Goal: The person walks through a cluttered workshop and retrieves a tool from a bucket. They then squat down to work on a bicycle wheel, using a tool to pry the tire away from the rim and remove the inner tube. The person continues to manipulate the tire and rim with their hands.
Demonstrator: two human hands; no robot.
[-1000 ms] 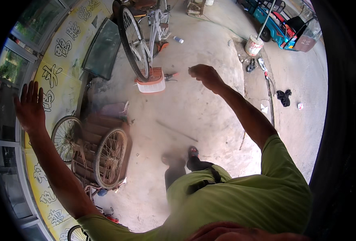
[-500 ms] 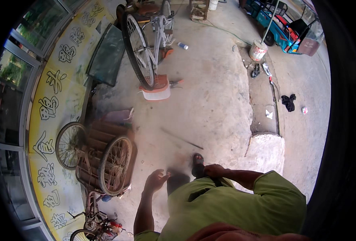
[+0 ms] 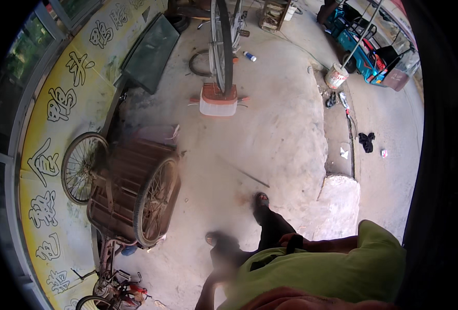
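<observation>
My left hand [image 3: 219,274] hangs low beside my left thigh, smeared and partly covered, so its fingers do not show clearly. At my waist is my right hand [image 3: 288,238], close to a black strap [image 3: 294,244] on my green shirt [image 3: 337,274]; its fingers are mostly hidden. Ahead of me an upside-down bicycle [image 3: 221,51] has its front wheel up in the air, above an orange-and-white basket [image 3: 218,101] on the floor. To my left stands a brown cargo tricycle [image 3: 128,194] with spoked wheels.
A thin rod [image 3: 245,173] lies before my feet. Farther off are a blue-capped bottle [image 3: 249,56], a dark glass panel [image 3: 151,54] by the yellow wall [image 3: 53,139], a pole in a bucket [image 3: 336,76] and a blue three-wheeler [image 3: 363,54]. A black cloth [image 3: 366,142] lies right of the gutter.
My left hand has dropped from in front of me to beside my thigh. My right hand has shifted slightly along my waist. My view has turned, and my legs have changed stance.
</observation>
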